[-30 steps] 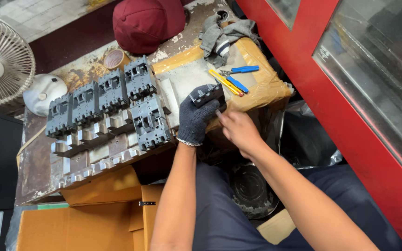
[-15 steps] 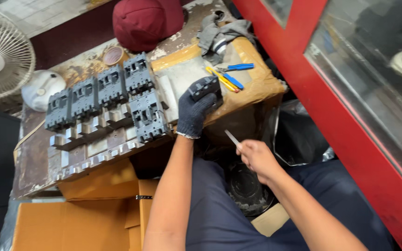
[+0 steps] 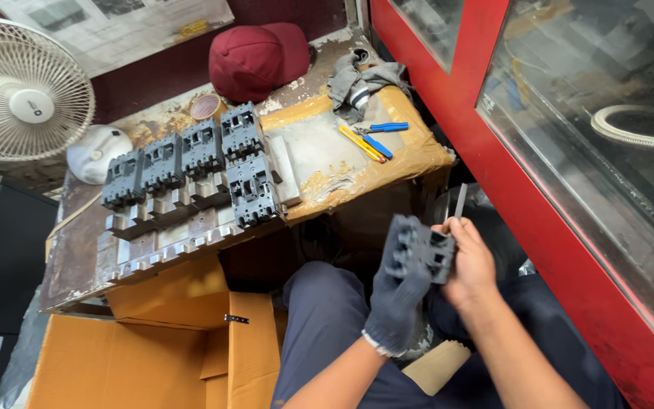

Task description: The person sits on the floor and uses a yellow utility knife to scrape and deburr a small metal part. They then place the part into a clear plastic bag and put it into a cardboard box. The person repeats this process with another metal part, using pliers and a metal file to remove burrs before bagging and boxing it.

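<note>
Workshop, worn bench [image 3: 77, 250], grey breaker housings [image 3: 191, 163], pliers [image 3: 369, 140], fan [image 3: 20, 95]

Even, diffuse daylight is recorded across the surface [image 3: 77, 250]; shadows are soft, deepest beneath its front edge. Pale reflections are noted on the glass panel [image 3: 592, 151]. The fan [image 3: 24, 95] is slightly bowed by wide-angle distortion. Mild softness is seen at both hands.

The gloved left hand [image 3: 399, 299] and bare right hand [image 3: 469, 265] are covering much of the dark grey breaker housing [image 3: 420, 250]. The white fan [image 3: 20, 91] is running off the picture's left edge; the cardboard box [image 3: 153, 356] off the bottom.
</note>
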